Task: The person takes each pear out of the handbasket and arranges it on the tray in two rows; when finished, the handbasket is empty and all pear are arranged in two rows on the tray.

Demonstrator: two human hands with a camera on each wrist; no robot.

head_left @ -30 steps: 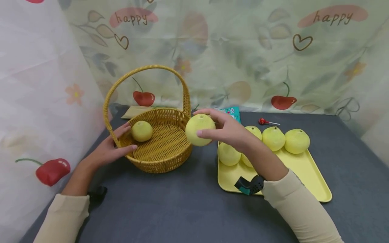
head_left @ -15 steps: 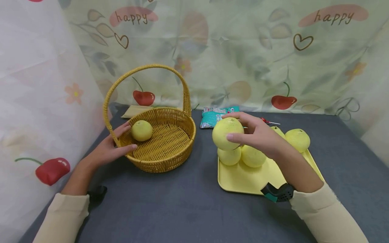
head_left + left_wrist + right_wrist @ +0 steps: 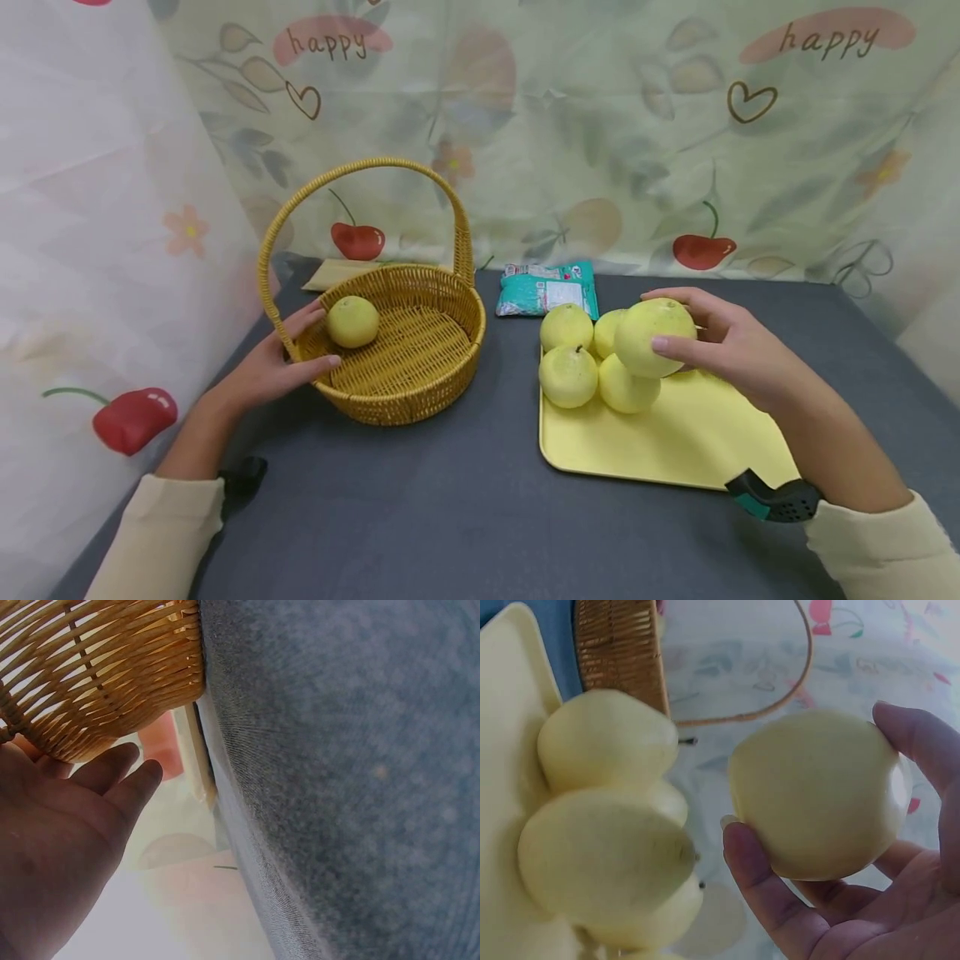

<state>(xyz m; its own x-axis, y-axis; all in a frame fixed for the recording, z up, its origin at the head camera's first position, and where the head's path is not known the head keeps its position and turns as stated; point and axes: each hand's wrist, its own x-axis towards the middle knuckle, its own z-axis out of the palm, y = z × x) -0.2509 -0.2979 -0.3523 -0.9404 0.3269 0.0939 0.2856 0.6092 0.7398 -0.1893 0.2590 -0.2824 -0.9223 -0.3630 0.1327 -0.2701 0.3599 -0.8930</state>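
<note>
In the head view, my left hand [image 3: 273,362] grips the rim of a wicker basket [image 3: 397,408] near the foot of its tall handle, thumb over the inside. The left wrist view has the left fingers stretched along the basket's outer wall [image 3: 112,675]. Inside lies one yellow-green pear [image 3: 352,322]. My right hand [image 3: 738,346] holds another pear [image 3: 655,337] between thumb and fingers, above a yellow tray [image 3: 675,450]. Several pears stand at the tray's left and back, among them a pear [image 3: 568,377] with a dark stem; the right hand hides some of the tray.
A teal packet [image 3: 546,290] lies behind the tray, and a flat beige item [image 3: 337,273] behind the basket. Dark grey cloth [image 3: 450,500] covers the table. Printed curtains [image 3: 570,142] hang at the back and sides.
My right hand has carried the pear to the right, from beside the basket's right rim to over the tray. The left hand and the basket stay in place.
</note>
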